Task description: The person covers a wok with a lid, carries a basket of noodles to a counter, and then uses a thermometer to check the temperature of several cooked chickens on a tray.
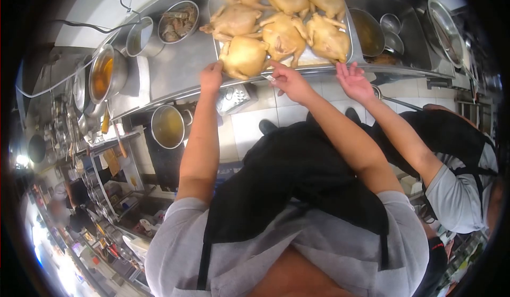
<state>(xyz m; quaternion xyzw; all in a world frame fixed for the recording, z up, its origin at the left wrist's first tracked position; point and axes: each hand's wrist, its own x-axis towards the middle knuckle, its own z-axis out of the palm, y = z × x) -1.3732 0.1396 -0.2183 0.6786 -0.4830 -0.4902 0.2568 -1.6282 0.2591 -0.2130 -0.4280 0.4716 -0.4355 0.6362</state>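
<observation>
Several whole pale-yellow chickens lie in rows on a metal tray (313, 59) on the steel counter. My left hand (211, 76) is at the left side of the front-left chicken (243, 56), its fingers pressed together near the tray's corner; what they grip, if anything, is hidden. To the right of that same bird is my right hand (289, 81), with a small white object (269, 77) at its fingers by the tray's front edge. The front-middle chicken (284, 38) lies just beyond my right hand.
A co-worker's open hand (355, 81) reaches to the front-right chicken (328, 37). Left on the counter stand a bowl of brown pieces (178, 23), a metal pot (143, 38) and a pot of orange liquid (108, 74). A sink with pans (367, 31) is at the right.
</observation>
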